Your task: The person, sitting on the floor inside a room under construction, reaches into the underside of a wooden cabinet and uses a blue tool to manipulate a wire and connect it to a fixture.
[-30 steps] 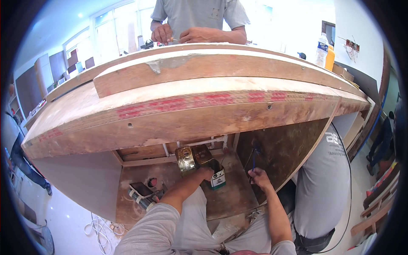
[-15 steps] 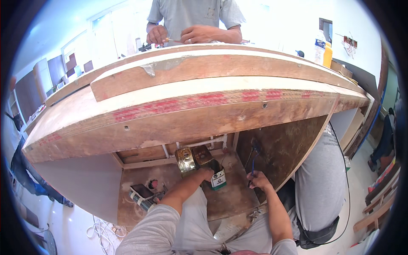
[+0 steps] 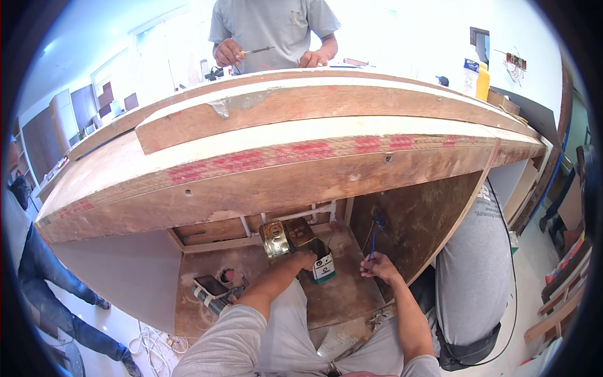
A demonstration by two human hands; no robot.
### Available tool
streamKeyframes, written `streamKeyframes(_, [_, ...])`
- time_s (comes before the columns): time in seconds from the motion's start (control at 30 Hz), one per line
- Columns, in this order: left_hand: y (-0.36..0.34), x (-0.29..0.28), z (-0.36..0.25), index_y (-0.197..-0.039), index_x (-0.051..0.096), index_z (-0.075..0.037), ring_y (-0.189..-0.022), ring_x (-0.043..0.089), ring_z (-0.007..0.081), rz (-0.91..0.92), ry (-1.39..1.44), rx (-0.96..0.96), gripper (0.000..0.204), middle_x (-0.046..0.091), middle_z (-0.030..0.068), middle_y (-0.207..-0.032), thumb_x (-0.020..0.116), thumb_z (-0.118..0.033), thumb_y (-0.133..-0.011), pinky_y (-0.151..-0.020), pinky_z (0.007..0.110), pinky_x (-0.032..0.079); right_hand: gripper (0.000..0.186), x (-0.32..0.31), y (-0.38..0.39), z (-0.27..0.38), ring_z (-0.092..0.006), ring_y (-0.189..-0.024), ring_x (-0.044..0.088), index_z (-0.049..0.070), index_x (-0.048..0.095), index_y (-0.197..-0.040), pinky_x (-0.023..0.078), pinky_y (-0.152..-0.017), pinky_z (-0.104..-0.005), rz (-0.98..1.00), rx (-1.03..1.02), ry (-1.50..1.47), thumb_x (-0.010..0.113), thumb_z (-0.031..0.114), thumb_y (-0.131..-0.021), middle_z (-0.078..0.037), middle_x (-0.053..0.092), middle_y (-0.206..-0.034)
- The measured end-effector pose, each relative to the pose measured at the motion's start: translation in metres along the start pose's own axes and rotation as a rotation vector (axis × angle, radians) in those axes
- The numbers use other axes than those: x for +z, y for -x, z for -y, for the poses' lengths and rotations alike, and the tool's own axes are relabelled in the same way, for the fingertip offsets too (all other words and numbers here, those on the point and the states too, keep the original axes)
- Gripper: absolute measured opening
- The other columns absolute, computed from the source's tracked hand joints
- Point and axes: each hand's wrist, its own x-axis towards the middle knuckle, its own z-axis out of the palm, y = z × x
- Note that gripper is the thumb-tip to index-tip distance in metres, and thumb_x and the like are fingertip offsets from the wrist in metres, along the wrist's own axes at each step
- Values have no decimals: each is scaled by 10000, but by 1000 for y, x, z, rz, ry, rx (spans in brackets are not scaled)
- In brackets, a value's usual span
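Under the wooden counter, my left hand (image 3: pixel 306 258) is closed at the upper left edge of a small white and green box (image 3: pixel 323 269); its fingertips are partly hidden. The box stands on the cabinet floor with its top open. To the right, my right hand (image 3: pixel 378 267) pinches a thin blue wire (image 3: pixel 374 240) that runs up to a dark opening in the brown side panel (image 3: pixel 411 229). Behind the box sit a gold-coloured metal can (image 3: pixel 274 239) and a brown can-like container (image 3: pixel 299 232).
The thick counter edge (image 3: pixel 282 179) spans above my arms. A black tool case or tray (image 3: pixel 212 291) lies by my left forearm. White pipes (image 3: pixel 301 215) run along the back. Across the counter a co-worker's hand (image 3: pixel 228 53) holds a thin pointed tool. Someone's grey-clad leg (image 3: pixel 474 276) is at right.
My right hand has shifted slightly left with the wire, while my left hand stays at the box. Across the counter, the co-worker's hands have moved apart. Another person has come further into view at left.
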Motion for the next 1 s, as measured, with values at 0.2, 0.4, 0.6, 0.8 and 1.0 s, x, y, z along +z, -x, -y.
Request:
streamKeyframes(0.2, [7, -2, -1, -887, 673, 2, -888, 642, 295, -37, 15, 5, 262, 660, 181, -935, 618, -206, -737, -761, 375, 517, 241, -2, -6, -7, -194, -697, 634, 30, 464, -958, 547, -614, -295, 37, -28, -45, 654, 43, -810, -96, 598, -806])
streamKeyframes(0.4, [13, -9, -4, -899, 675, -36, -847, 642, 278, -8, 48, -3, 255, 669, 149, -884, 655, -249, -761, -713, 373, 506, 203, -6, -5, -13, -226, -726, 646, 35, 459, -944, 553, -645, -304, 35, -95, -149, 619, 4, -821, -75, 583, -815])
streamKeyframes(0.6, [11, -5, -2, -921, 673, -30, -844, 643, 285, -11, -24, -7, 257, 671, 143, -907, 641, -232, -766, -711, 381, 508, 169, -1, -4, -7, -236, -780, 656, 35, 451, -943, 549, -679, -304, 15, -82, -131, 581, -4, -842, -74, 584, -827])
streamKeyframes(0.8, [14, -10, -10, -928, 671, -25, -866, 641, 291, -18, -7, 0, 269, 668, 152, -928, 616, -240, -776, -724, 385, 507, 167, -6, 0, -6, -238, -775, 658, 28, 449, -950, 549, -677, -305, 23, -113, -146, 576, -3, -846, -100, 597, -840])
streamKeyframes(1.0, [9, -2, -2, -921, 672, -23, -866, 639, 295, -55, -11, 25, 274, 668, 162, -909, 620, -250, -777, -738, 390, 499, 144, 4, 5, 8, -219, -725, 650, 21, 470, -950, 552, -642, -304, 19, -56, -100, 581, 45, -862, -102, 597, -818])
